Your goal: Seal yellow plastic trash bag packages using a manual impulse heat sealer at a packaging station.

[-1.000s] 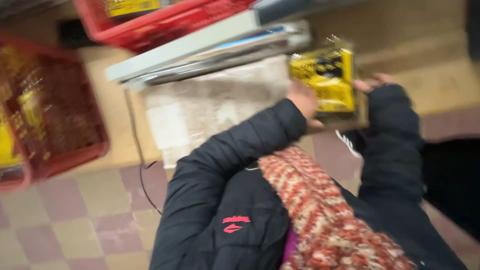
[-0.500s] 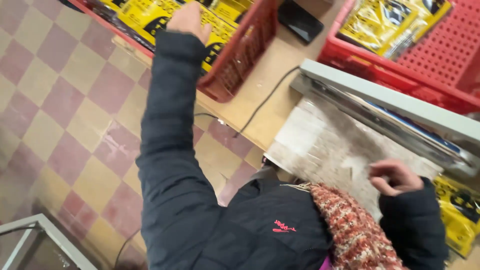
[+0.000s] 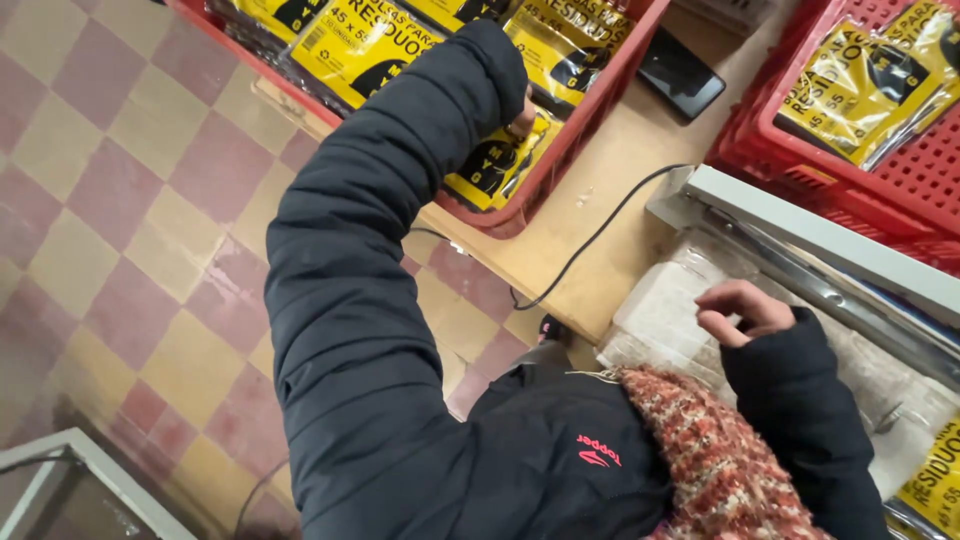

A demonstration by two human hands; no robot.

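My left hand (image 3: 521, 113) reaches into a red basket (image 3: 560, 170) full of yellow packets (image 3: 370, 45). It rests on a packet (image 3: 495, 165) leaning against the basket's near wall. My black sleeve hides most of the hand, so its grip cannot be made out. My right hand (image 3: 742, 310) hovers over a pale worn pad (image 3: 660, 310) on the wooden counter. Its fingers are loosely curled and hold nothing.
A second red basket (image 3: 800, 160) with yellow packets stands at the upper right. A grey metal sealing bar (image 3: 820, 235) runs behind the pad. A black phone (image 3: 680, 75) and a cable (image 3: 600, 235) lie on the counter. Another yellow packet (image 3: 935, 485) lies bottom right. The checkered floor (image 3: 130, 200) is at the left.
My left hand has gone from the yellow packet at the pad to the left basket and dropped onto its packets. My right hand let go and stays over the pad.
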